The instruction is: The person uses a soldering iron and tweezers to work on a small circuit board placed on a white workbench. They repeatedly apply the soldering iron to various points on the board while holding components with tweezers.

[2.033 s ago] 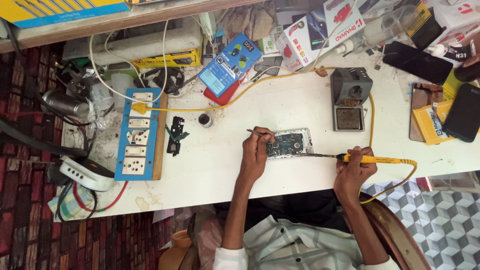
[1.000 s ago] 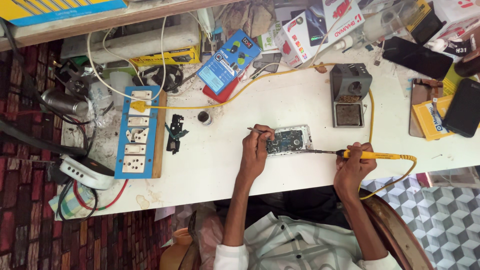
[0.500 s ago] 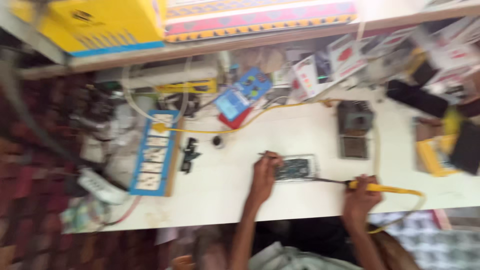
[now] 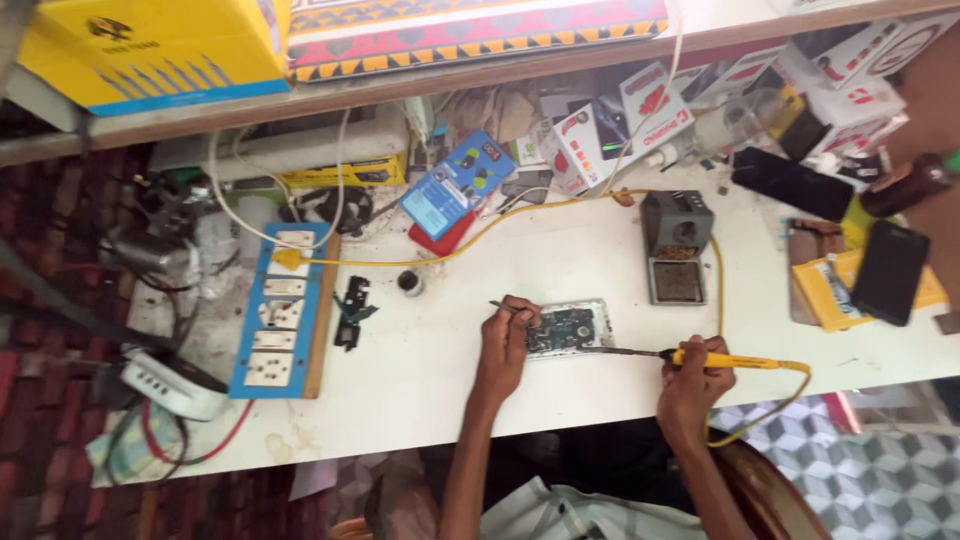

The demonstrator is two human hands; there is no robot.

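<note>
The left hand [image 4: 503,345] has its fingers curled tight around thin tweezers [image 4: 503,307], whose tip juts out to the left past the knuckles; the heel of the hand rests on the white table [image 4: 560,270], and the fingers sit against the left edge of the circuit board [image 4: 566,328]. The board lies flat in a pale frame near the front middle of the table. The left forearm comes up from the lower edge, wrist slightly bent toward the board. The right hand [image 4: 695,372] is closed in a pen-like grip around the yellow handle of a soldering iron [image 4: 700,357], held almost level, its dark tip reaching left onto the board's right edge. The right wrist lies at the table's front edge, forearm angled up from the lower right. A yellow cord [image 4: 770,410] loops from the handle's rear below the hand. Behind the board stands a grey iron stand [image 4: 676,258]; left of it are a small black pot [image 4: 408,283] and a blue socket strip [image 4: 280,310].
</note>
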